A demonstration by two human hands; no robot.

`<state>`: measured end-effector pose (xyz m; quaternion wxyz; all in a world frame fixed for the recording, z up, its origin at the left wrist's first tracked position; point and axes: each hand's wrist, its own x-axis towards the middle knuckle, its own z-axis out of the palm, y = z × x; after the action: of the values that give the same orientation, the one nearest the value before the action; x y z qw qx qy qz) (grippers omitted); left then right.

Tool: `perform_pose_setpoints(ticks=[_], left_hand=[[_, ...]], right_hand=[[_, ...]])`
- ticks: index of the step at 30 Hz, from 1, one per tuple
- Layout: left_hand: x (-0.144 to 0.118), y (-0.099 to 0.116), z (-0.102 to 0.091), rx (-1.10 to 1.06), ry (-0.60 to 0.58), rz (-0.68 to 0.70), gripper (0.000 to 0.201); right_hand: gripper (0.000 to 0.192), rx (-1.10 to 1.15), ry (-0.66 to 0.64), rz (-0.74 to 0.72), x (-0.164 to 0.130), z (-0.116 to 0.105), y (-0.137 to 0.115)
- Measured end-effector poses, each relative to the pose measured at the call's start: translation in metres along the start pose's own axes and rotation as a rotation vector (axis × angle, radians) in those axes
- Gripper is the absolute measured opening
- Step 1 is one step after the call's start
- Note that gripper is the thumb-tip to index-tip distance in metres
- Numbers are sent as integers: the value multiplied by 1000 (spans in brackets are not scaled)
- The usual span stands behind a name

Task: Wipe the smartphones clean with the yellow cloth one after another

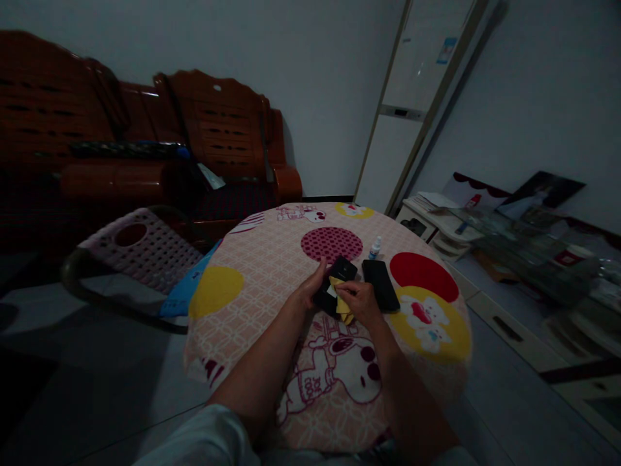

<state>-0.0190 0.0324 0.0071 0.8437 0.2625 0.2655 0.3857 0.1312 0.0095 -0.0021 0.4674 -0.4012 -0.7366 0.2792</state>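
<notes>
My left hand (310, 288) is closed around the left edge of a black smartphone (343, 268), its back with a camera bump facing up. In my right hand (359, 300) a yellow cloth (345, 309) is pinched, pressed against the phone's back. A small whitish patch, perhaps a label, shows on the phone beside the cloth. Just right of my right hand lies a second dark, flat, phone-like object (380, 285). Behind it stands a small white bottle (375, 248) with a blue label. The phone's lower part is partly hidden by my fingers and the cloth.
A round table with a patterned cloth (272, 259) is in front of me. To the left stand a woven chair (155, 249) and a carved wooden sofa (218, 123). A low cabinet with a glass top (514, 246) runs along the right, near a tall white appliance (402, 97).
</notes>
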Motion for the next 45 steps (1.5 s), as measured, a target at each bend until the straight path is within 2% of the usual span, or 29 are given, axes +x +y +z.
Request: perform_pose_setpoints(ticks=[7,13,18,25,30,37,43,45], left_hand=[[2,1,0,-14,94,15,69],[-2,5,6,-82,92,57,68],[0,3,5,-69,109,61,69],[2,0,2,-61,98,10,69],[4,-2,3,-15,114,-41,72],[10,-15,1,132,149,-57,67],[8,-11,-1,113,129,-40,67],[7,-10,0,96,113,-43,68]], right_hand=[[14,-57,-41,-62,-3,14,-11],[15,-63,51,26,-1,6,-4],[15,-67,18,-13,-3,11,-10],[14,-59,10,-17,-3,11,-13],[15,-77,-49,-76,-3,13,-15],[17,-89,82,-58,-2,13,-11],[16,-84,18,-71,-3,13,-14],[16,-78,34,-62,-3,13,-14]])
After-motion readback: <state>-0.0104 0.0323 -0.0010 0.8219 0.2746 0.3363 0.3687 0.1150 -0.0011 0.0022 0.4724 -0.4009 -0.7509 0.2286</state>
